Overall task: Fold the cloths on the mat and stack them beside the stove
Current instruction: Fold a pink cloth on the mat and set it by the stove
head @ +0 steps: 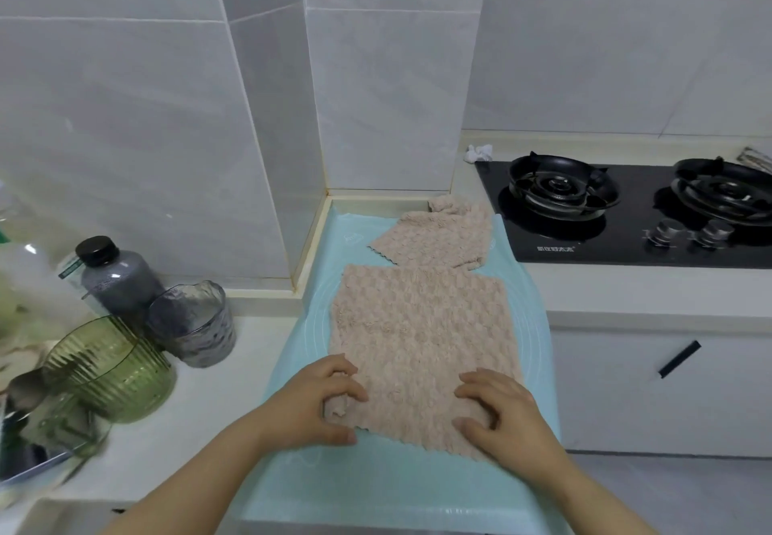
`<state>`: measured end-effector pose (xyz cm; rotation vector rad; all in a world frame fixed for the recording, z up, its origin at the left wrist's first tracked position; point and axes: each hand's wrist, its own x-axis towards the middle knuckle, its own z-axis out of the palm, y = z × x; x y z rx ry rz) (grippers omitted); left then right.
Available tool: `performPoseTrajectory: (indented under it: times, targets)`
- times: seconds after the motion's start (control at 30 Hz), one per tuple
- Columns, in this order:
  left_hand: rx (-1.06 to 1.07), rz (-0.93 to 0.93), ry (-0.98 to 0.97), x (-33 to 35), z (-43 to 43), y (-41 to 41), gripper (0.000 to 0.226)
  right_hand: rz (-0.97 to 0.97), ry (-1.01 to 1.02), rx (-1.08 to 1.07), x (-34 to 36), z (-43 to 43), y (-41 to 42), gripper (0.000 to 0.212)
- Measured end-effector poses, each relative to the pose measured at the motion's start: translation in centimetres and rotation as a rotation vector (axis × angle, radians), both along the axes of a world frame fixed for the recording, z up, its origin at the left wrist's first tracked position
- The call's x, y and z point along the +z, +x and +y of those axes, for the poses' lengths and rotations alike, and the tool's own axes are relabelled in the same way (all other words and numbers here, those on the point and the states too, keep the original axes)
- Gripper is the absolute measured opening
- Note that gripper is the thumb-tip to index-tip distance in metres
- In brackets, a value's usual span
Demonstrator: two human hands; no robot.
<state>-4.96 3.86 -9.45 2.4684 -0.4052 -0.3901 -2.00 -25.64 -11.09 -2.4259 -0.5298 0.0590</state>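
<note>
Under my left hand [321, 401] and right hand [499, 409], nubby beige cloth [417, 325] on smooth mint mat [292, 476]; both pinch near edge.

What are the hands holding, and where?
The near cloth, by its front edge: the left hand pinches the left corner, the right hand grips towards the right corner.

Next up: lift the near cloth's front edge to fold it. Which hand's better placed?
Left hand, probably: it already pinches the near cloth at its bunched front-left corner. The right hand sits curled on top, inboard of the right corner; grip unclear.
</note>
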Motion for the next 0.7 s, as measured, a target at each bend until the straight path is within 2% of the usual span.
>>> performPoseTrajectory:
  times: [0.07,0.17,0.27,0.4,0.47,0.53,0.6,0.7]
  targets:
    - [-0.016,-0.008,-0.019,-0.1,0.3,-0.1,0.037,0.031,-0.148,0.077,0.4,-0.2,-0.4,0.075]
    - [0.008,-0.064,-0.055,-0.4,0.4,0.0,0.033,0.062,-0.255,0.117,0.9,-0.1,-0.8,0.089]
    - [0.040,-0.142,-0.087,-0.9,0.0,-0.2,0.034,0.048,-0.286,0.087,0.7,-0.2,-1.5,0.090]
    - [0.155,-0.280,-0.085,-2.0,-1.0,-1.3,0.011,-0.001,-0.271,0.025,0.4,0.2,-2.5,0.089]
    - [0.193,-0.416,-0.062,-2.5,-1.5,-1.8,0.016,-0.005,-0.283,0.023,0.6,0.5,-2.6,0.091]
    - [0.213,-0.505,-0.017,-2.5,-1.6,-2.2,0.018,-0.011,-0.332,0.053,0.8,0.4,-2.4,0.087]
    - [0.218,-0.557,0.032,-2.6,-1.6,-2.4,0.021,-0.068,-0.360,0.095,1.1,0.2,-2.4,0.070]
    - [0.190,-0.587,0.126,-2.5,-1.5,-2.5,0.025,-0.302,-0.348,0.126,1.3,-0.3,-2.9,0.040]
